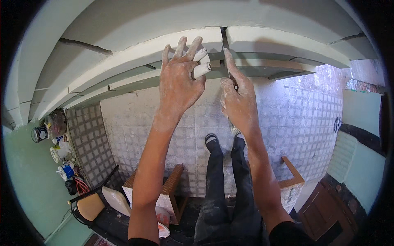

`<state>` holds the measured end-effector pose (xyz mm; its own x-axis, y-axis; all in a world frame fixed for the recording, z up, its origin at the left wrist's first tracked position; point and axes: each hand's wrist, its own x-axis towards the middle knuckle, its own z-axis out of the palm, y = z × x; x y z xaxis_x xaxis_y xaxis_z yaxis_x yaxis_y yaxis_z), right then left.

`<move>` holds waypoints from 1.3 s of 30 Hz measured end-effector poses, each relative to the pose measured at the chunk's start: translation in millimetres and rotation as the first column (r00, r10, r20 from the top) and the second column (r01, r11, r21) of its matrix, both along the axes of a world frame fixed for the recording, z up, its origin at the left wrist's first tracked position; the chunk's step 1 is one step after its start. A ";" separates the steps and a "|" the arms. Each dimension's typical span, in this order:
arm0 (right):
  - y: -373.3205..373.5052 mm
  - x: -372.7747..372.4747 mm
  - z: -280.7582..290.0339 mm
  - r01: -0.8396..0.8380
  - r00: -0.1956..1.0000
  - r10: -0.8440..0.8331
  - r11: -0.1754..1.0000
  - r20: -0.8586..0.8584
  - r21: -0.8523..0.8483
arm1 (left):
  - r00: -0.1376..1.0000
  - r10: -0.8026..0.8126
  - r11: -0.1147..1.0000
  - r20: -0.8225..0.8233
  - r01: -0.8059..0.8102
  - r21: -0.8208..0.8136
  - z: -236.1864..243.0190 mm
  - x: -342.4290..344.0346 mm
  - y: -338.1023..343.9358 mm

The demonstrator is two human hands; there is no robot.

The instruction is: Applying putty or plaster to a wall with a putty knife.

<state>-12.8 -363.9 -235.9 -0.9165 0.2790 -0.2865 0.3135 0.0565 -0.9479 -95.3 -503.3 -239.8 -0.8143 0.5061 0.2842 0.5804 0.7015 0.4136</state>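
Observation:
My left hand (180, 80), dusted white, is raised to the edge of a white ceiling board (135, 51), fingertips against it. Between its thumb and fingers it holds rolled white strips (201, 69) that look like paper or joint tape. Just to the right, my right hand (240, 96) is closed round a slim tool (229, 70) with a thin, dark, narrow blade; its exact kind is hidden by the fingers. The index finger lies along the blade, pointing up at the dark gap (224, 36) between two boards. A whitish tool end (234, 130) shows below the palm.
I stand above a pale tiled floor (160, 141), on a dark support. Brown-edged furniture (172, 180) stands below my left arm, beside a dark-framed chair (92, 205). Containers and clutter (61, 149) line the left wall. A brown wooden door or cabinet (326, 209) is at lower right.

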 end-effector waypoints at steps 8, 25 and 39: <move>9.2 -3.4 -1.1 -0.002 1.000 0.002 1.000 -0.006 0.003 | 1.000 -0.003 1.000 -0.025 0.003 -0.002 -1.4 -0.6 1.1; 23.9 -31.1 -0.6 -0.121 0.988 0.133 0.981 -0.074 0.152 | 0.999 0.037 0.999 -0.037 -0.036 0.033 -5.5 0.8 5.1; 15.6 7.7 11.9 0.046 0.997 -0.057 0.979 -0.045 -0.200 | 0.998 0.060 0.998 -0.022 -0.059 0.011 -4.6 3.7 6.8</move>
